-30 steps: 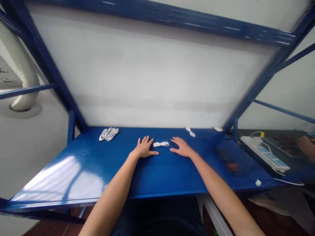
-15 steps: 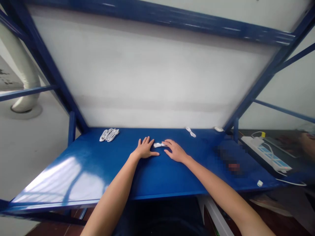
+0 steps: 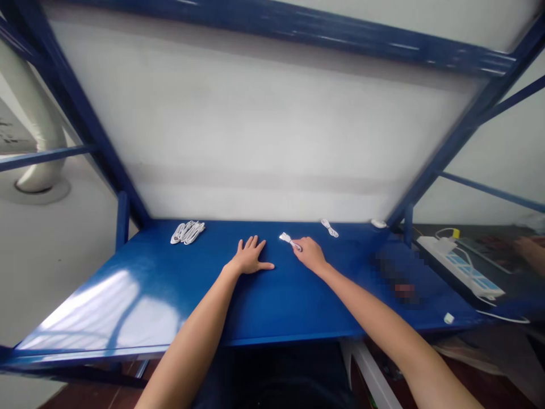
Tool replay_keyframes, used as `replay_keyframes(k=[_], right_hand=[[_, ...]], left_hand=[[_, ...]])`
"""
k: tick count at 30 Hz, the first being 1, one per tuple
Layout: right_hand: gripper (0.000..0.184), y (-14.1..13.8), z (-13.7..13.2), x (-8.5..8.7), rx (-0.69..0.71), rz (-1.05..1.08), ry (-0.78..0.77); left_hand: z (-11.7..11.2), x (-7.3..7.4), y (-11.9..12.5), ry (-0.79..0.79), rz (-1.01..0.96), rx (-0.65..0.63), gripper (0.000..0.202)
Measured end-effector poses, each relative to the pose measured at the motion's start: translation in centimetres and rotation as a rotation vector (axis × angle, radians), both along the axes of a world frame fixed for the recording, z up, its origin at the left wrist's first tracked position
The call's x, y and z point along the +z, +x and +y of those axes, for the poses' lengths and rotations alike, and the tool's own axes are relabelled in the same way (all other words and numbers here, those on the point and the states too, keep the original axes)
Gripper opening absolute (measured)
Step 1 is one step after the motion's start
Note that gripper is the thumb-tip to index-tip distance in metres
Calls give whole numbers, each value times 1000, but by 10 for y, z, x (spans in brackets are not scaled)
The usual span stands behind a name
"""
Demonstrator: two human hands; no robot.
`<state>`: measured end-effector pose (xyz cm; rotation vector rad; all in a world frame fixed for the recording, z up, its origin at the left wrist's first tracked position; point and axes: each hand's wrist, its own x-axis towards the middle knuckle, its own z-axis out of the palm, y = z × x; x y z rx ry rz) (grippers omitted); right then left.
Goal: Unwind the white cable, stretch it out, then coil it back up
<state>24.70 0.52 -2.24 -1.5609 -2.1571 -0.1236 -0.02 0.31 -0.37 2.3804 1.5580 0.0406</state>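
My left hand (image 3: 248,257) lies flat on the blue table (image 3: 272,312), fingers spread, with nothing in it. To its right, my right hand (image 3: 312,254) is closed on one end of a small white cable bundle (image 3: 289,240). The bundle's other end points up and to the left, out past the fingertips. Part of the cable is hidden by the hand. Several coiled white cables (image 3: 188,232) lie together at the back left. A single coiled white cable (image 3: 329,228) rests near the back edge, beyond my right hand.
A white object (image 3: 378,224) sits at the back right corner. A white power strip (image 3: 464,267) with plugs lies on a dark surface to the right, near another person's hand (image 3: 530,248). A small white cube (image 3: 448,318) is near the front right edge. Blue frame posts (image 3: 123,224) flank the table.
My right hand has closed on the white cable bundle, shifting it to the right and turning it. The bundle now stands farther from my left hand, which stays flat in place.
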Motion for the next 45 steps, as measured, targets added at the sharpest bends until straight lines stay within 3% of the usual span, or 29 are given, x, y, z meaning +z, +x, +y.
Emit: replay_keyframes(k=[8, 11, 14, 19, 22, 26, 28, 32, 40, 45], right_hand=[[17, 60, 43, -1, -388, -68, 110], [15, 68, 47, -2, -503, -53, 135], [26, 62, 40, -3, -566, -5, 193], [31, 47, 18, -6, -366, 25, 247], [28, 44, 8, -6, -330, 66, 249], [23, 43, 5, -7, -326, 30, 222], [21, 43, 6, -8, -302, -14, 210], [21, 44, 9, -9, -288, -31, 175], [20, 45, 8, -8, -284, -47, 156], [18, 46, 8, -9, -244, -36, 122]], left_hand=[[-2, 2, 0, -8, -13, -8, 108], [-2, 2, -1, -1, -26, -13, 107], [-2, 2, -3, 3, -41, -7, 106], [5, -5, -1, 34, -82, 32, 92], [13, -6, -7, 114, -68, 182, 81], [20, -3, -54, 406, 114, 582, 59], [20, -2, -89, 511, 177, 623, 51], [13, -2, -134, 506, 137, 548, 43], [13, 2, -122, 468, 124, 391, 47], [11, -1, -123, 388, -31, 314, 53]])
